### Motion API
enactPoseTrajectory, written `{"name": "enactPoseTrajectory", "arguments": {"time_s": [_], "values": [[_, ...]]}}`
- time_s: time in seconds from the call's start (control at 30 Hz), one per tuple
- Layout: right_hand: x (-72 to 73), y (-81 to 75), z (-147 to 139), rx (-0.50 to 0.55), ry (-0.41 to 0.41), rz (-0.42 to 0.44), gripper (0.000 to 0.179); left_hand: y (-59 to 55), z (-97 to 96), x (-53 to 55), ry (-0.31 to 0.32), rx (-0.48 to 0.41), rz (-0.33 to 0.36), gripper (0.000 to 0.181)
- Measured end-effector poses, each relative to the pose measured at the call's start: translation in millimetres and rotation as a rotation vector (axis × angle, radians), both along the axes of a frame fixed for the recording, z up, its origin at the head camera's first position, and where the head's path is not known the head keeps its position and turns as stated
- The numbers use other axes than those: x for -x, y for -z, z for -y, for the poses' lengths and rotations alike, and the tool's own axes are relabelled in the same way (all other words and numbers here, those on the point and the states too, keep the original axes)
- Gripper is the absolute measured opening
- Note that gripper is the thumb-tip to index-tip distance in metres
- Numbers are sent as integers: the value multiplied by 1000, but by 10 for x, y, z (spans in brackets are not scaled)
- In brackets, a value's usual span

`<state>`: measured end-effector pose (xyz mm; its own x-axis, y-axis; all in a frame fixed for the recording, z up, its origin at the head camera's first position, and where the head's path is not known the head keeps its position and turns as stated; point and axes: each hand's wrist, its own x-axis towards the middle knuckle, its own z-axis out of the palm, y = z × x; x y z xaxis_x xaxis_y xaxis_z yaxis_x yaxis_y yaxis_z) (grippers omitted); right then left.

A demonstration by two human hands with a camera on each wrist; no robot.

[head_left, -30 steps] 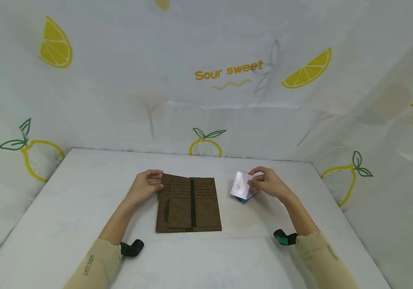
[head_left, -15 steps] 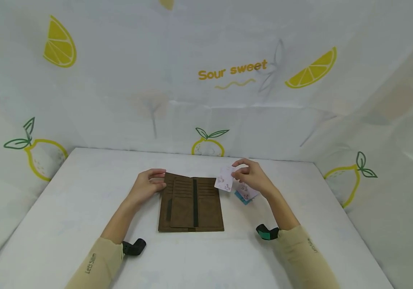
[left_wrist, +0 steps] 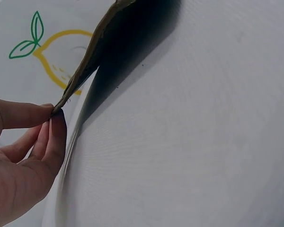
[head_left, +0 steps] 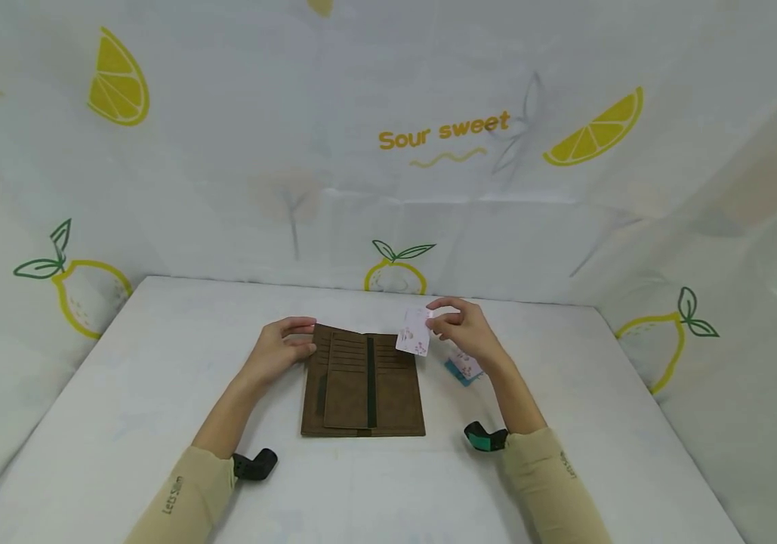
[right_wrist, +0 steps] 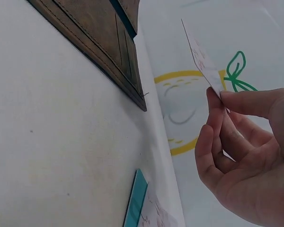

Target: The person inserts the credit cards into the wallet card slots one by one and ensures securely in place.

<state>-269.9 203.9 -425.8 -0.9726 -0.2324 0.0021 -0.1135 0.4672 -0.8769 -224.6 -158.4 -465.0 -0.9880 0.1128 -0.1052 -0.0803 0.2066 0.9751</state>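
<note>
The wallet (head_left: 363, 383) is brown with a dark green strip; the card (head_left: 414, 332) is white with small pink flowers; the wall cloth (head_left: 388, 151) shows yellow lemons; the table (head_left: 123, 393) is white.

Place: a makeshift recording booth, not a lived-in room
Backdrop: lemon-print sheeting (head_left: 388, 151) reading "Sour sweet", closing three edges
Base: white surface (head_left: 157, 363)

A white table (head_left: 157, 378) stands before a lemon-printed backdrop (head_left: 225, 151) reading "Sour sweet".
</note>
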Motion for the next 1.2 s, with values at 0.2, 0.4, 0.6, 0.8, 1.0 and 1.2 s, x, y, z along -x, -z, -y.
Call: {"name": "enactPoseTrajectory", "arguments": {"time_s": [0.2, 0.4, 0.6, 0.8, 1.0, 1.2], "values": [[-7, 69, 35, 26, 11, 5, 34, -9, -8, -9, 4, -11, 11, 53], [-9, 127, 70, 29, 4, 1, 33, -4, -5, -23, 4, -11, 18, 53], [-6, 163, 109, 19, -14, -6, 33, -6, -4, -20, 3, -33, 17, 52], [-21, 193, 139, 7, -37, 4, 33, -4, 0, -18, 9, -45, 14, 52], [-28, 217, 167, -31, -95, -3, 31, -3, 9, -24, 11, -57, 11, 53], [-30, 229, 187, -58, -137, -7, 29, -3, 0, -22, 12, -59, 13, 54]]}}
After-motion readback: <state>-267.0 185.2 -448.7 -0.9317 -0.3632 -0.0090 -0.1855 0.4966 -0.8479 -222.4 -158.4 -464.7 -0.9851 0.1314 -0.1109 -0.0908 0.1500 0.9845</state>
